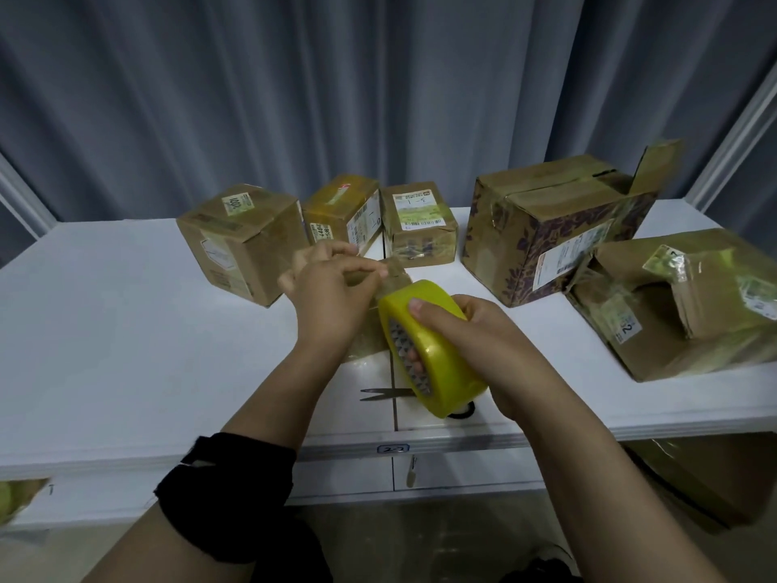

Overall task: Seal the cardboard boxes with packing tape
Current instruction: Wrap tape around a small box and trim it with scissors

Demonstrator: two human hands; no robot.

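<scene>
Right hand gripped a glossy yellow tape roll, thumb on its rim, fingers through the core, left hand pinched its loose end, roll held above scissors on the white desk, worn, taped cardboard boxes behind

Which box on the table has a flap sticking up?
The large box printed with purple leaves, right of the three small ones. Its end flap stands upright at the far right corner; no other box carries that print.

a tape end is pinched by the left hand. the tape roll is gripped by the right hand.
</scene>
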